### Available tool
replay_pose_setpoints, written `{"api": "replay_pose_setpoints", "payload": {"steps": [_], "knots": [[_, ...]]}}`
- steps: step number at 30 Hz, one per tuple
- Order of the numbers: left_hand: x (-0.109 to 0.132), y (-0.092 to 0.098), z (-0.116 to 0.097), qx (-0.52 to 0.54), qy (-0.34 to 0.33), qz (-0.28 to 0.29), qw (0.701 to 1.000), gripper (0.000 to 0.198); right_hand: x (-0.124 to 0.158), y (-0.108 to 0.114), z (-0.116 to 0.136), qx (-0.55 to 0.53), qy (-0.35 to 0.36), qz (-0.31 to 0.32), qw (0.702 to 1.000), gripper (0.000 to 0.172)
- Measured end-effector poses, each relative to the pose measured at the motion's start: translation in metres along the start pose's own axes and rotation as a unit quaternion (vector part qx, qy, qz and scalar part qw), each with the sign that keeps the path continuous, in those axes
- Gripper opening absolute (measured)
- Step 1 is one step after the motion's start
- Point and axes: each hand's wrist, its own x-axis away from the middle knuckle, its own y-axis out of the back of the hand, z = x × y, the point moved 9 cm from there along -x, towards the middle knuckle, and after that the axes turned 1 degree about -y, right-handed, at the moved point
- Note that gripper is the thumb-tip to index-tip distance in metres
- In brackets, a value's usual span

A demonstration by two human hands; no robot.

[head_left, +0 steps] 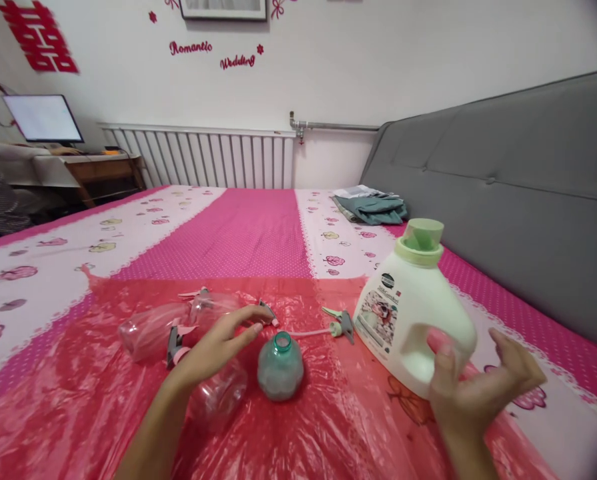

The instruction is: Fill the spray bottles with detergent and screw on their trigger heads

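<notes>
Head view shows my left hand (224, 339), fingers loosely parted, beside the green bottle (280, 372). My right hand (478, 395), well apart, spreads its fingers before the white jug (418, 300).

The round green bottle (281, 370) stood upright and uncapped on the red sheet (328, 420), its see-through body ribbed below a narrow neck. The sprayer (345, 327), grey and pale green, lay between it and the jug, its thin tube pointing toward the bottle. The white jug (403, 300) stood upright, its green cap on.
</notes>
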Motion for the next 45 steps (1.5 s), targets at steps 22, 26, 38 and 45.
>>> {"api": "replay_pose_setpoints", "payload": {"steps": [22, 26, 38, 45], "knots": [[0.022, 0.000, 0.002, -0.069, 0.011, -0.042, 0.997, 0.027, 0.070, -0.136, 0.082, 0.103, -0.032, 0.619, 0.778, 0.040], [0.021, 0.009, 0.002, -0.056, 0.010, -0.075, 0.996, 0.024, 0.092, -0.146, 0.073, 0.098, -0.044, 0.642, 0.759, 0.042], [0.021, 0.011, 0.007, -0.055, -0.012, -0.082, 0.995, 0.024, 0.093, -0.149, 0.076, 0.006, -0.074, 0.545, 0.835, 0.030], [0.023, -0.011, 0.004, -0.085, -0.033, 0.035, 0.995, 0.031, 0.061, -0.129, 0.103, -0.102, -0.035, 0.377, 0.920, 0.042]]}}
